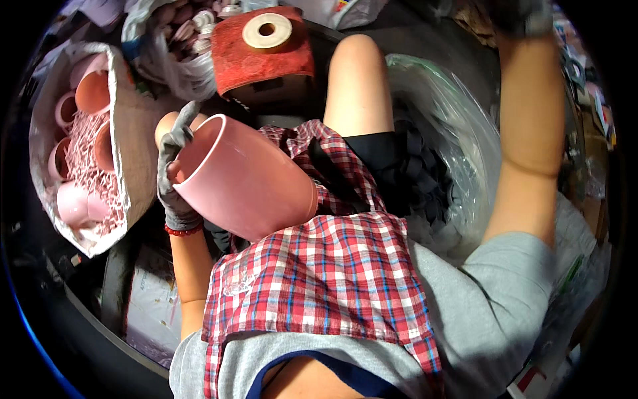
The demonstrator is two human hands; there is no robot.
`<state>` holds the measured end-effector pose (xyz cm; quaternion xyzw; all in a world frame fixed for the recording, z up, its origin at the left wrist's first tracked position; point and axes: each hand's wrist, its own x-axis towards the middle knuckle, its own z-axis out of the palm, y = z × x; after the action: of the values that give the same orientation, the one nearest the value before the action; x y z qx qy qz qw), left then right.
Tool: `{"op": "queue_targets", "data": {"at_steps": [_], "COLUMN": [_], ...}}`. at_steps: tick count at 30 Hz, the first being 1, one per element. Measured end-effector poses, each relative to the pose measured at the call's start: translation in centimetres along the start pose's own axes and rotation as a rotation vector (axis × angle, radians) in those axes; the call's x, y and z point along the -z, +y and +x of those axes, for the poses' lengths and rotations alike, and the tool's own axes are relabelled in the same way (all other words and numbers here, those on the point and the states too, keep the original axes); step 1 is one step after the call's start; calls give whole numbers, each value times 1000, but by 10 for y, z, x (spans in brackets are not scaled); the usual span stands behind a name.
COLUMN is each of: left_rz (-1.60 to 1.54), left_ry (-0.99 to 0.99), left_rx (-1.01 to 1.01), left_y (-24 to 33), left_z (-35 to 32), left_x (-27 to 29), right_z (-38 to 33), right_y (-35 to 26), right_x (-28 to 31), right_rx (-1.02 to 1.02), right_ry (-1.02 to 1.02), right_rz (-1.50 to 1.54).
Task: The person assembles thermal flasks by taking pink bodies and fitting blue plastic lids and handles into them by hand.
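Note:
A large pink, smooth-walled pot (249, 183) lies tilted across my lap, its open mouth facing the upper left. My left hand (176, 166), in a grey glove, grips its rim, with the thumb and fingers closed around the edge. The base of the pot rests by my red checked apron (312, 279). Far out at the upper right is my right hand (525, 16), also gloved. It lies in shadow at the picture's edge, so its fingers and anything in them are hard to make out.
At the left stands a white sack (136, 159) of pink cylindrical parts and pink scraps. Ahead, a white ring-shaped roll (267, 32) sits on a red-topped stool (232, 63). Behind it is a plastic bag (179, 73) of small pink pieces. A clear bag (465, 126) with dark pieces lies right.

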<state>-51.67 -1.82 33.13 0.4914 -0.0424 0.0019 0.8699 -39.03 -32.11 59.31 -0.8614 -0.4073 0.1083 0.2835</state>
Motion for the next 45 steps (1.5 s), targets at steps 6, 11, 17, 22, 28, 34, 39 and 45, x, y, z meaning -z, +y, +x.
{"op": "queue_targets", "data": {"at_steps": [6, 11, 17, 22, 28, 34, 39, 45], "left_rz": [36, -250, -103, -434, 298, 401, 456, 481], "left_ry": [-76, 11, 60, -316, -325, -351, -328, -564], "left_rx": [135, 433, 435, 540, 232, 206, 55, 1], "left_y": [8, 14, 17, 38, 39, 70, 63, 50], "left_z": [7, 17, 26, 22, 20, 17, 24, 40], "left_x": [-14, 2, -9, 57, -2, -58, -30, -26], "right_z": [-214, -376, -434, -422, -499, -477, -474, -308], "right_y": [169, 197, 177, 184, 233, 241, 214, 136], "right_x": [-119, -241, -307, -416, -557, -516, -424, -213], "right_rx": [-787, -1101, -1584, -1551, -1343, -1142, -741, -1087], "right_ry": [77, -139, -121, 152, -37, -236, -160, 654], "right_rz": [715, -390, -189, 221, -2, -70, -337, 195]}}
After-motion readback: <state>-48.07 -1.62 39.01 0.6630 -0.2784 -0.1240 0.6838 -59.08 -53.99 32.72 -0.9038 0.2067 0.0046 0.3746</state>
